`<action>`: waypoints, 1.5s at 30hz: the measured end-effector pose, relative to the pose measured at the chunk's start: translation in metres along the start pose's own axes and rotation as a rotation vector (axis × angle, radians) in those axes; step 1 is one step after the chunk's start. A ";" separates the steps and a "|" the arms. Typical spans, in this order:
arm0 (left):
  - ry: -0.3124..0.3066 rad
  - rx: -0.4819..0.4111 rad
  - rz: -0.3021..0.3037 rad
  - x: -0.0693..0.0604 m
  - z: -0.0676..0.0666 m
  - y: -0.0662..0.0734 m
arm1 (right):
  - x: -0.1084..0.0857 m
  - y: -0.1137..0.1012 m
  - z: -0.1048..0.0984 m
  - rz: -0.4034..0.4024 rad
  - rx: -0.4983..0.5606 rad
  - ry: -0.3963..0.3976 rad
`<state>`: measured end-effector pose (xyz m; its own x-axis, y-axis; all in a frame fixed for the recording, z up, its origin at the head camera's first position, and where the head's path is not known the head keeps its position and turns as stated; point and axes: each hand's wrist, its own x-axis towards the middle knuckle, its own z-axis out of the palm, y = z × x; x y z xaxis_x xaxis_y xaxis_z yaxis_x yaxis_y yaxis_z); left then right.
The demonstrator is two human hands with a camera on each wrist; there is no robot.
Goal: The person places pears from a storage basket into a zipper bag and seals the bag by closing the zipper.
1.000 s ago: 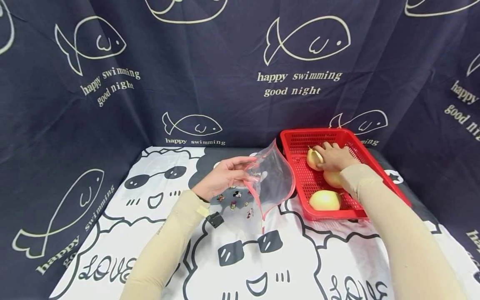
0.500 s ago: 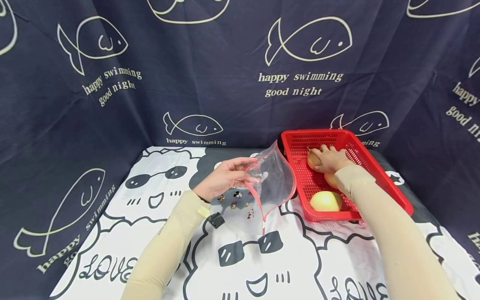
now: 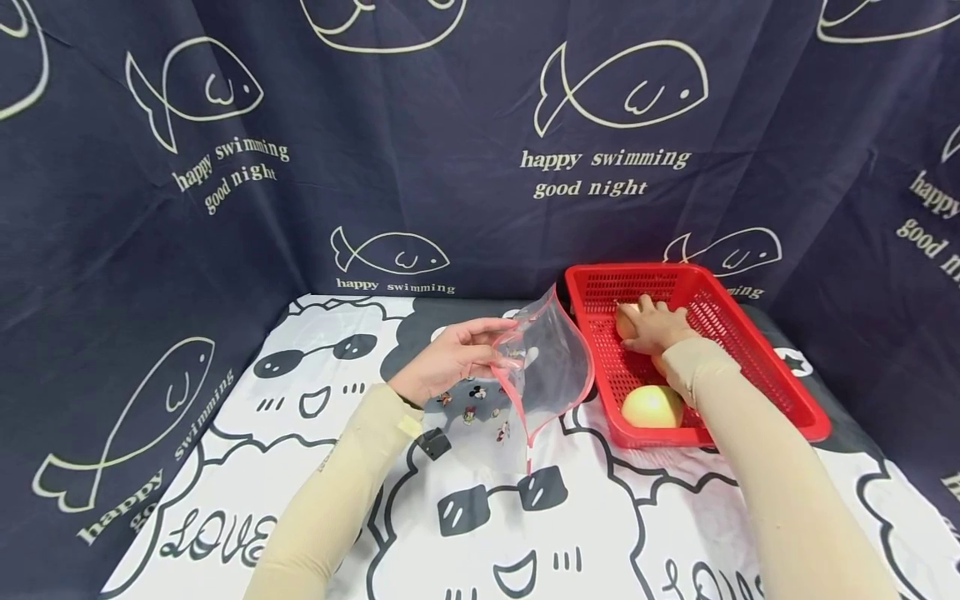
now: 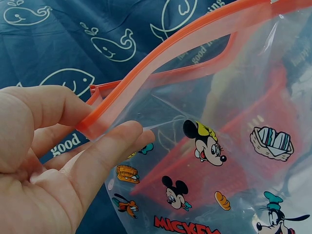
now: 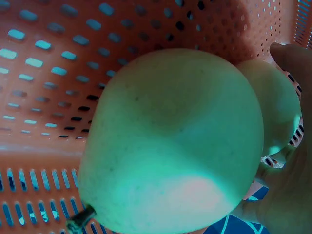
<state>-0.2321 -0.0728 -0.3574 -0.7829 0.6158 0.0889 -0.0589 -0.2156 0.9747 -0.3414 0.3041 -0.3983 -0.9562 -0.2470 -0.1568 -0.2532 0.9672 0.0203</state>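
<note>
My left hand [image 3: 453, 358] pinches the red-pink edge of a clear zip bag [image 3: 551, 358] printed with cartoon figures. In the left wrist view the bag's mouth [image 4: 161, 73] gapes, and thumb and fingers hold one corner. My right hand [image 3: 654, 327] reaches into the red basket [image 3: 611, 379] and grips the far pale yellow pear [image 3: 627, 321], curled around its side. Nearer the right wrist camera lies a second pear [image 5: 170, 141] with a dark stem, mostly hidden by the hand and sleeve in the head view. A third pear [image 3: 652, 407] sits at the basket's front.
The basket stands on the right of a cloth [image 3: 555, 525] with black-and-white cartoon faces. A dark blue curtain [image 3: 450, 167] with fish drawings hangs behind and at the sides. The bag's right edge is close to the basket's left wall.
My right hand has shifted left and a little lower, covering more of the far pear as its fingers close on it. The left hand and bag stay nearly still.
</note>
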 end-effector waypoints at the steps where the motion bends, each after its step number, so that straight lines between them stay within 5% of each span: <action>1: 0.000 -0.003 0.000 0.000 0.000 0.000 | 0.000 0.000 0.001 0.000 0.000 0.000; 17: -0.002 -0.015 -0.005 0.000 0.002 0.000 | 0.000 -0.002 0.008 0.004 0.019 -0.003; 27: 0.013 -0.013 -0.014 0.000 0.003 -0.002 | -0.004 -0.004 0.007 -0.001 0.126 -0.035; 35: 0.016 -0.007 -0.024 0.000 0.004 0.000 | -0.007 -0.006 0.008 -0.098 0.090 0.038; 45: 0.011 -0.002 -0.022 0.001 0.003 -0.002 | -0.006 -0.005 0.011 -0.119 0.012 0.068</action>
<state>-0.2307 -0.0695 -0.3582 -0.7884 0.6117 0.0650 -0.0778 -0.2040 0.9759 -0.3332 0.3009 -0.4081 -0.9275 -0.3630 -0.0896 -0.3639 0.9314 -0.0067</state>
